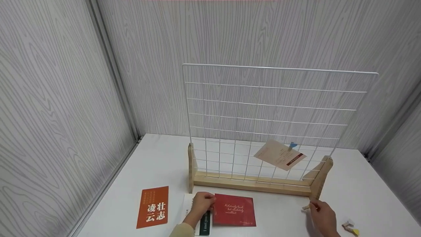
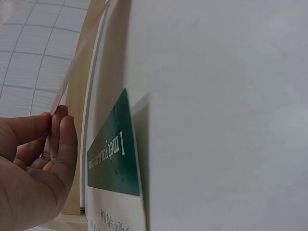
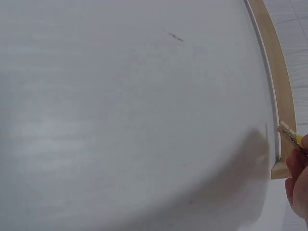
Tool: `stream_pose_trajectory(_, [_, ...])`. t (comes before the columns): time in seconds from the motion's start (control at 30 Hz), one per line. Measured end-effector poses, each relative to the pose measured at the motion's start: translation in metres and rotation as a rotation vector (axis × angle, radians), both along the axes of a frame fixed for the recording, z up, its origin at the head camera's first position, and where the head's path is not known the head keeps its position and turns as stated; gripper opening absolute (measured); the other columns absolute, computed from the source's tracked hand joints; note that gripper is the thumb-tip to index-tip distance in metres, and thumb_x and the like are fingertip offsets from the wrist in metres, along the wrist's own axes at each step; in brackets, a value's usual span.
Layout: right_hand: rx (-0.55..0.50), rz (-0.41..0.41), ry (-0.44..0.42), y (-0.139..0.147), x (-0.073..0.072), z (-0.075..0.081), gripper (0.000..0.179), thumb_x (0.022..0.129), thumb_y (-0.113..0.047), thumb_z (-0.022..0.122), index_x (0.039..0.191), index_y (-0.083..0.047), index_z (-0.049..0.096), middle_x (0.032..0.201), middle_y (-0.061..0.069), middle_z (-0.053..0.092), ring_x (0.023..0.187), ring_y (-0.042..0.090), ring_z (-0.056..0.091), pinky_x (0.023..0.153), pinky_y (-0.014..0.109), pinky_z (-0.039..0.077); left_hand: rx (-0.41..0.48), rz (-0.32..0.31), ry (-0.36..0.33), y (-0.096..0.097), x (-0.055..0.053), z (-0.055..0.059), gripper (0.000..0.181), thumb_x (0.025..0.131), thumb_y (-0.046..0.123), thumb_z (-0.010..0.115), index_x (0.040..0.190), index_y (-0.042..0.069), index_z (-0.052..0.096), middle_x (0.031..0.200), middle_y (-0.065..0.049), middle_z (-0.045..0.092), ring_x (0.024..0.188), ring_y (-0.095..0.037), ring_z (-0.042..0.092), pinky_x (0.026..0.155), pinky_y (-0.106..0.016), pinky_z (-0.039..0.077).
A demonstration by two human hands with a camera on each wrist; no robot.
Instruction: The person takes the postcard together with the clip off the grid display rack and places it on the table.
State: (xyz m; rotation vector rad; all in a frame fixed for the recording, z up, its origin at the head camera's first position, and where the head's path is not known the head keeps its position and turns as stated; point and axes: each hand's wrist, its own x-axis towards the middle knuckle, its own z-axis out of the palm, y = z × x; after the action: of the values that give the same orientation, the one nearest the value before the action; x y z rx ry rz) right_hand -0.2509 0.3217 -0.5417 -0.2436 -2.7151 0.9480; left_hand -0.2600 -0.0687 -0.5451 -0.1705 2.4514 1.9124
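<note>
Between thumb and fingers my left hand [image 1: 203, 203] pinches the upper left edge of a red card [image 1: 234, 210] with white script. In the left wrist view that card is seen edge-on above the fingertips. Under the left hand lies a white and dark green card [image 1: 204, 223], partly hidden by the hand. My right hand [image 1: 323, 215] pinches a small wooden clothespin [image 3: 288, 134] near the stand's right foot. A white wire grid [image 1: 263, 106] stands upright in a wooden base [image 1: 250, 188]. A pale card [image 1: 279, 154] hangs tilted on it from a blue clip [image 1: 292, 145].
An orange card [image 1: 153, 207] with white characters lies on the white table [image 1: 164, 161] to the left. A few small clothespins [image 1: 350, 227], one with a yellow part, lie at the right. Wood-grain panels [image 1: 158, 49] enclose the table behind and at the sides.
</note>
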Motion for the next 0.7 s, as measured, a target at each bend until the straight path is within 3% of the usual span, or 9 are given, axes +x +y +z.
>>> stream_pose_trajectory(0.2, [0.040,-0.024,-0.101,0.024,-0.002,0.000,0.023,0.083,-0.010,0.048,0.094,0.008,0.058,0.077,0.011,0.056,0.068,0.024,0.050,0.056,0.035,0.038,-0.004,-0.011,-0.014,0.001,0.003,0.000,0.010,0.075,-0.005,0.056,0.082,-0.008,0.063,0.063,-0.006,0.057,0.053,-0.011,0.053,0.049,-0.026,0.047])
stream_pose_trajectory(0.47, [0.085,-0.092,-0.255,0.048,-0.003,-0.001,0.028,0.086,-0.015,0.044,0.096,0.008,0.055,0.077,0.012,0.058,0.071,0.029,0.052,0.065,0.046,0.034,-0.022,-0.027,-0.022,0.002,0.002,-0.002,0.011,0.073,-0.006,0.054,0.079,-0.007,0.063,0.059,-0.005,0.055,0.050,-0.010,0.050,0.046,-0.026,0.046])
stream_pose_trajectory(0.7, [0.115,-0.162,-0.294,0.060,-0.002,-0.003,0.028,0.087,-0.016,0.044,0.096,0.008,0.055,0.074,0.011,0.057,0.067,0.026,0.050,0.066,0.048,0.031,-0.063,-0.037,-0.043,0.003,0.001,-0.003,0.011,0.074,-0.004,0.053,0.080,-0.005,0.064,0.059,-0.004,0.053,0.050,-0.010,0.050,0.046,-0.025,0.045])
